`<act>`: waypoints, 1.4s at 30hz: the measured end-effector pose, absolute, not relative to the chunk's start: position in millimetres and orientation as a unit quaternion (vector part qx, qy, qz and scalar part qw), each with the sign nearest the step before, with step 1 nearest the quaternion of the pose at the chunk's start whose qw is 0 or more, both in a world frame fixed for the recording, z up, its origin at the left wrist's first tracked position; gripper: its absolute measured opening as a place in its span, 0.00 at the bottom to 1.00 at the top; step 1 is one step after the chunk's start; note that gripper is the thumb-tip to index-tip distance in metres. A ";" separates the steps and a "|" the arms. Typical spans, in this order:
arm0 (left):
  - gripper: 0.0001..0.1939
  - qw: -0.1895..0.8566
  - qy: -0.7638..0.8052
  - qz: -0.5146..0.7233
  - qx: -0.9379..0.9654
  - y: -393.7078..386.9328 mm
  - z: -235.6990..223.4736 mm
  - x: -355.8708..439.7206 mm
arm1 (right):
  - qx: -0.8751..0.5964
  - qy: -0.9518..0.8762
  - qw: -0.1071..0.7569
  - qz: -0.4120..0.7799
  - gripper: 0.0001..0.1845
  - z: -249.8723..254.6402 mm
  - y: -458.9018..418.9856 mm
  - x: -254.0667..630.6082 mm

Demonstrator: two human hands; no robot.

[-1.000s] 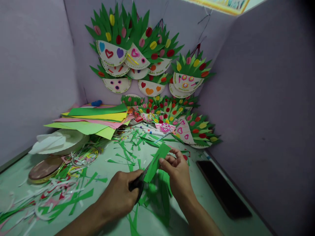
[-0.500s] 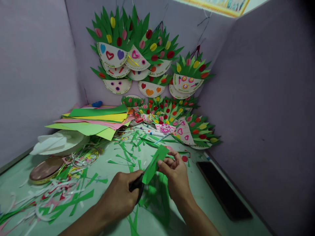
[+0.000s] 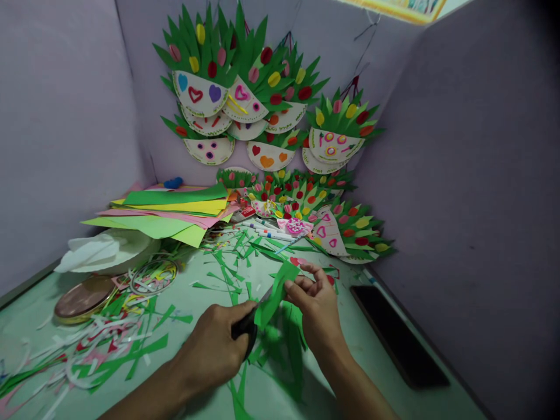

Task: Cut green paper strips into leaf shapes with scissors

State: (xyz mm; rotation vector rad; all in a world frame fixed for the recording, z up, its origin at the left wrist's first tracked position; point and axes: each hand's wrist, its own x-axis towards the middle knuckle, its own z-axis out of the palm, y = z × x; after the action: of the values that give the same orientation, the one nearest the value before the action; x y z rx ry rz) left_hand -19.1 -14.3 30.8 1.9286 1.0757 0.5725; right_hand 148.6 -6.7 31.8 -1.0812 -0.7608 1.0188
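Observation:
My left hand [image 3: 214,350] is closed round the black handles of a pair of scissors [image 3: 247,329], whose blades reach up into a folded strip of green paper [image 3: 275,294]. My right hand [image 3: 317,306] pinches the upper part of that green paper between thumb and fingers and holds it just above the table. Cut green strips [image 3: 280,350] hang and lie under both hands.
Green, white and pink paper scraps [image 3: 114,350] litter the pale green table. A stack of coloured paper sheets [image 3: 170,213] lies at the back left, a round tin lid [image 3: 83,297] at left, a dark phone [image 3: 398,335] at right. Finished paper-plate flower baskets [image 3: 262,105] cover the back wall.
The green paper has been drawn slightly lower and nearer between my hands, and the scissors have worked a little further into it. Both hands stay in the same place.

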 end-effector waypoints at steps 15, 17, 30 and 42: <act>0.13 0.428 0.426 0.232 0.763 -14.1 39.6 -20.0 | -0.477 -0.373 0.651 0.458 0.25 30.3 -4.7 153.2; 0.13 0.435 0.425 0.240 0.757 -14.7 37.8 -19.4 | -0.474 -0.371 0.651 0.463 0.25 29.6 -4.3 152.9; 0.13 0.455 0.417 0.250 0.746 -14.2 35.1 -19.0 | -0.483 -0.366 0.641 0.470 0.26 32.4 -5.8 151.6; 0.12 0.441 0.418 0.232 0.759 -13.0 30.4 -19.5 | -0.494 -0.365 0.642 0.459 0.26 32.5 -5.3 151.2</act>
State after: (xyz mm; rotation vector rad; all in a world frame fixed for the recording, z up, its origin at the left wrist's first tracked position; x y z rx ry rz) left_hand -19.5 -13.0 30.4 1.8855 1.0381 0.5768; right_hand 151.2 -5.3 32.5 -1.1265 -0.8312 1.0473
